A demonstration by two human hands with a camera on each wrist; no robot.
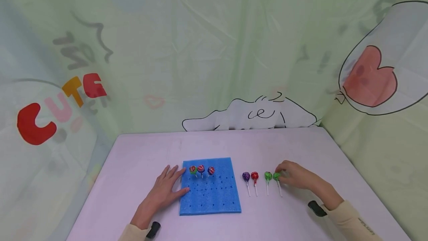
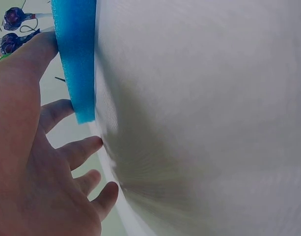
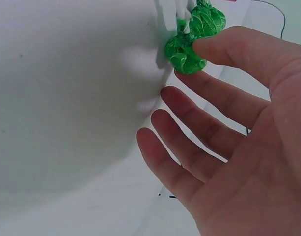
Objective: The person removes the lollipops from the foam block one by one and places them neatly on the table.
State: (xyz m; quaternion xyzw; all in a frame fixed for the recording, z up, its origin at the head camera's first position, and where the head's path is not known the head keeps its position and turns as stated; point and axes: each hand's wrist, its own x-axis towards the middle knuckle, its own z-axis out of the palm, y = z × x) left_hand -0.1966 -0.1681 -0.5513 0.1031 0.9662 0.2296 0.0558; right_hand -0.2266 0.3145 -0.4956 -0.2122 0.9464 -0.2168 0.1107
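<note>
**Lollipop (image 1: 276, 176) pinched, foam board (image 1: 219, 200) touched**

Head view: the right hand (image 1: 295, 174) has that green lollipop by its head, between the foam board and the right edge of the desk (image 1: 150, 146); whether it is lifted is hard to tell. A second green lollipop (image 1: 268, 176) lies just beside it, with a red lollipop (image 1: 255, 176) and a purple lollipop (image 1: 246, 176) nearer the board. Three lollipops (image 1: 201, 169) stand toward the board's far left corner.

Left wrist view: the left hand (image 1: 166, 188) is spread wide, its grip holding nothing, thumb and forefinger tips against the board. Uneven sideways pressure could slide the board or tilt what stands in it.

Right wrist view: thumb and forefinger are drawn together with only the green head between; the other fingers fan apart. A light pinch on that round, glossy wrapper could let it roll, and the thumb, so close, could knock the neighbouring head aside.
</note>
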